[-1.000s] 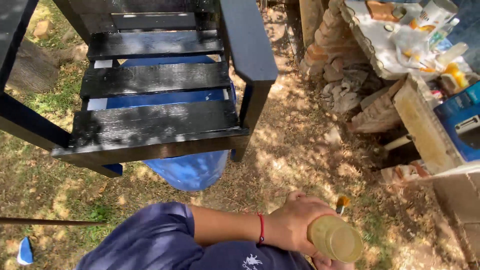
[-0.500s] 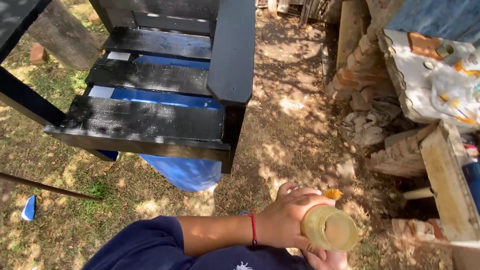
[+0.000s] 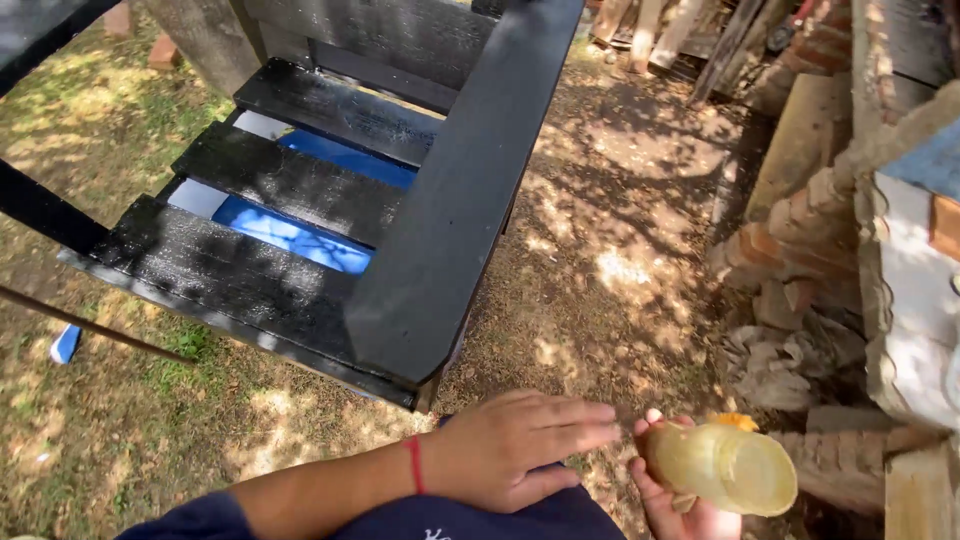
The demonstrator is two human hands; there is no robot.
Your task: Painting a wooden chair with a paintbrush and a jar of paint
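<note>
My right hand (image 3: 690, 510) is at the bottom edge, cupping a yellowish translucent jar (image 3: 725, 465) from below; the jar lies on its side with its round end toward me and something orange behind it. My left hand (image 3: 520, 450) is just left of the jar, flat, its fingers stretched toward it and holding nothing. A red band sits on that wrist. My dark blue sleeve (image 3: 480, 520) lies under both hands.
A black-painted slatted wooden chair (image 3: 300, 250) stands in front, over something blue (image 3: 290, 235). Stacked bricks (image 3: 790, 240), boards and a white-covered surface (image 3: 915, 310) fill the right. A thin rod (image 3: 90, 325) and a small blue item (image 3: 65, 343) lie on the left grass.
My left hand, which gripped the jar before, has come off it and now lies flat beside it. The view has swung toward the chair's armrest.
</note>
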